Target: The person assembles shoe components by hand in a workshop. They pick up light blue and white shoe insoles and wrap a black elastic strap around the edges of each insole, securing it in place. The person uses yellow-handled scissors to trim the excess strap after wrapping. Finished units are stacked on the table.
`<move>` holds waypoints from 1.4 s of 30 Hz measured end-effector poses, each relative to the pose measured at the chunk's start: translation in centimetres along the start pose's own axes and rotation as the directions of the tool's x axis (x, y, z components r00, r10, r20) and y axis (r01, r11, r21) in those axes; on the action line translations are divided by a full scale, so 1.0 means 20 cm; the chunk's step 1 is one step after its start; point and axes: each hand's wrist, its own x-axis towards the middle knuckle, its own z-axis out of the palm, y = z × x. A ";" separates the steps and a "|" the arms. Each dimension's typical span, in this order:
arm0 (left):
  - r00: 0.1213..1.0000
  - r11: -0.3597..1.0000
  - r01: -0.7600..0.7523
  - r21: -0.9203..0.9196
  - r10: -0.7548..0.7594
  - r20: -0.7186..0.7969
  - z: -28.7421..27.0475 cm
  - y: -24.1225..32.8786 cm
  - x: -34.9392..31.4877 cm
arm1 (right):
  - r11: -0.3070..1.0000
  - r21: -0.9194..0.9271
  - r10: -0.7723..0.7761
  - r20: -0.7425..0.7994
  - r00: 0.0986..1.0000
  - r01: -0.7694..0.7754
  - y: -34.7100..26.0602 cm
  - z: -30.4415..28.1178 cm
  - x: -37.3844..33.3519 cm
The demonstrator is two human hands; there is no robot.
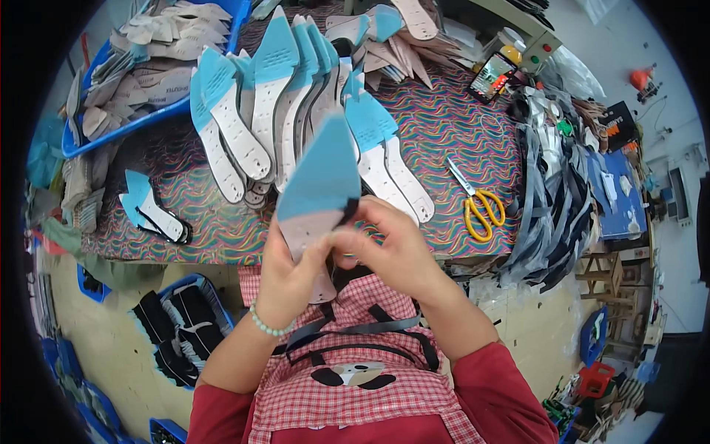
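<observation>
I hold a blue-and-white shoe piece [322,174] upright in front of me, its blue pointed end up and its pale perforated part down. My left hand [285,259] grips the pale part from the left, with the thumb across its face. At the right edge, my right hand [384,244] pinches the same piece beside a small black strip [347,212]. Some of the right fingertips are blurred. Just beyond my hands lies a fanned heap of similar shoe pieces [266,100], blue ends away from me.
Yellow-handled scissors [479,207] lie right on the patterned tablecloth [458,118]. A small stack of blue-and-white pieces [154,211] sits left. A blue bin [148,122] of pale pieces stands far left. Dark and grey strips [551,200] hang at the right; a phone [492,77] stands behind.
</observation>
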 end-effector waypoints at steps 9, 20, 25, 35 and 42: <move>0.933 0.922 0.254 -0.290 -0.155 0.325 -0.08 0.12 0.06 | 0.944 0.329 -0.039 0.033 0.999 0.026 0.05 -0.01 -0.03; 0.996 0.936 -0.033 -0.351 0.062 0.070 -0.14 0.11 0.05 | 0.996 0.069 0.038 0.147 0.988 -0.048 -0.07 0.01 -0.03; 0.994 0.987 -0.081 -0.140 0.090 0.061 -0.15 0.15 0.00 | 0.888 0.421 0.089 0.231 0.969 -0.182 -0.13 0.05 0.02; 0.997 0.617 -0.003 -0.787 0.061 0.044 -0.23 0.14 0.03 | 0.767 -0.533 -0.288 0.213 0.933 0.358 0.03 0.15 -0.14; 0.995 0.609 -0.089 -0.788 0.028 -0.091 -0.08 0.15 0.05 | 0.982 0.176 0.078 -0.080 0.994 -0.063 -0.02 0.23 -0.20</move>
